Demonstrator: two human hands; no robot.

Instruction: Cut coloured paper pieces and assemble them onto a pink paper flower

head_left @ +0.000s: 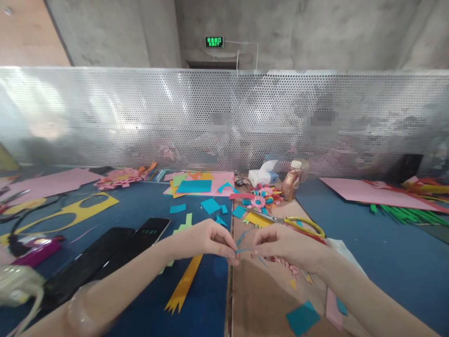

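Between my two hands a thin blue paper strip [244, 250] is stretched and curled, held above the seam of the table. My left hand [210, 241] pinches one end of it with thumb and fingers. From the other side my right hand [277, 243] pinches the same strip, and a loose end hangs below its fingers. Beyond the right hand lie scissors [305, 224] with yellow handles. An orange paper strip [184, 285] with a notched end rests below my left wrist. A blue paper piece [303, 318] is near the front edge.
Two black phones [150, 234] lie left. Colored paper sheets [194, 186], paper flowers [259, 200], a tissue box [262, 177] and a bottle [291, 182] stand or lie farther back. A perforated metal screen [140, 117] closes off the table's far side. Pink paper [372, 192] lies right.
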